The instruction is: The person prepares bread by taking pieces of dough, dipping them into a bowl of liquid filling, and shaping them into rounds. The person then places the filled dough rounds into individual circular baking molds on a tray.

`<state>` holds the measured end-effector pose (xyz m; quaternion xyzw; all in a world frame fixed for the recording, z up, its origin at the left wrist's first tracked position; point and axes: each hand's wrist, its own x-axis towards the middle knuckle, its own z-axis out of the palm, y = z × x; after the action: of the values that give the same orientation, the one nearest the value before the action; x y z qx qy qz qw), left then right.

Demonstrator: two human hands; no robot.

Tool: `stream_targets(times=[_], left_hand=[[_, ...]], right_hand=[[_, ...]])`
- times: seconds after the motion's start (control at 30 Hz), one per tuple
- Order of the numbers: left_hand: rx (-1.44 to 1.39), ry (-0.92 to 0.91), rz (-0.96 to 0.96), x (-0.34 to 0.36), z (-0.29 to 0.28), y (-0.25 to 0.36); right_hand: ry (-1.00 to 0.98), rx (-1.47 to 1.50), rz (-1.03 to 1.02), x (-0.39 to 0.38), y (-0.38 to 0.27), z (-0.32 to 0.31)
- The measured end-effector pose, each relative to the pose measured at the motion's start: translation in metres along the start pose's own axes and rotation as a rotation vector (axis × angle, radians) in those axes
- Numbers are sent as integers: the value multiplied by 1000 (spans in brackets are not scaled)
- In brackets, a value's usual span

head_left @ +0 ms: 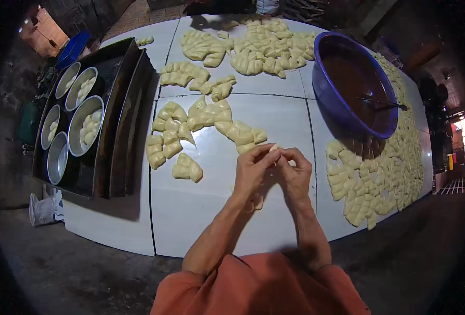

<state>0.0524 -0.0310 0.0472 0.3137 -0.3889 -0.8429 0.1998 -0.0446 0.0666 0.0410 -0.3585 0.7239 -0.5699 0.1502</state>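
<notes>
Before me, the white desk [195, 223]: purple basin [328, 97] at two o'clock, dough pieces [209, 114] at ten, presumably for reach; at five, left hand [252, 169] and right hand [296, 172] meet, fingers pinching a small pale lump [274, 147], apparently for control.

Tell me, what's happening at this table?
A person in an orange top pinches a small piece of pale dough between left hand and right hand. More dough pieces lie on the white table. To the left, round metal tins sit in a dark tray, some holding dough; to the right stands a purple basin.
</notes>
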Motion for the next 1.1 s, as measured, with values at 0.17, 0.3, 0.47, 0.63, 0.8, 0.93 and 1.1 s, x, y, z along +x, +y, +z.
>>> stream_targets(times=[0.17, 0.3, 0.47, 0.63, 0.8, 0.93, 1.1], left_hand=[[139, -138, -120, 17, -23, 24], [236, -154, -97, 13, -28, 27], [225, -179, -71, -8, -20, 28], [177, -249, -55, -5, -29, 22], [185, -257, -70, -16, -26, 7], [377, -209, -6, -24, -27, 9], [375, -111, -17, -19, -46, 10]], right_hand=[[-200, 407, 441, -4, -18, -12], [-320, 60, -24, -11, -8, -14], [-204, 254, 29, -8, -4, -13], [35, 486, 53, -24, -12, 14], [314, -134, -309, -25, 16, 28], [209, -71, -67, -26, 7, 22], [85, -99, -49, -32, -17, 16]])
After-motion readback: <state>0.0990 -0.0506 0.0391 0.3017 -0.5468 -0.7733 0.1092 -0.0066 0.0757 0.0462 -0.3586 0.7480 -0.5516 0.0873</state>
